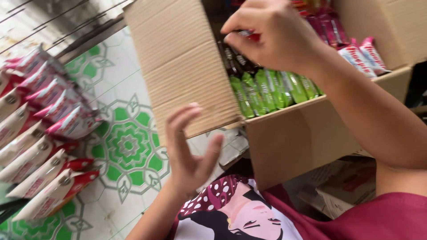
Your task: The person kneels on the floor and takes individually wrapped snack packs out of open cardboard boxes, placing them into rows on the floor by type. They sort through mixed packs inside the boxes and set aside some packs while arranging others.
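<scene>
Right hand [271, 38] up over the open box [307, 138], fingertips pinched on a small red-ended packet [249, 35], held just above the dark bars [233, 60] inside. Hard to tell, with the blur, whether going in or coming out. Left hand [189, 151] lower down, open, fingers spread, grasping nothing, close under the edge of the raised flap [182, 62], perhaps just touching it.

Inside the box: a tight row of green packets [271, 91] standing on edge along the near wall, dark bars behind them, pink and red packets [329, 26] further back. Two white-and-pink packets [362, 55] lying on the right rim. Box already well filled along the near side, judging by that packed row; space deeper in not visible behind the hand.

On the left, a long row of red-and-white sachets [40, 138] overlapping on the tiled floor [129, 146], well apart from the box and untouched at this moment. More cardboard [391, 26] at top right, and loose flattened card [338, 191] under the box. Maroon shirt [382, 220] with a printed picture at bottom edge.

Much sorted, then, with the floor sachets left outside.
</scene>
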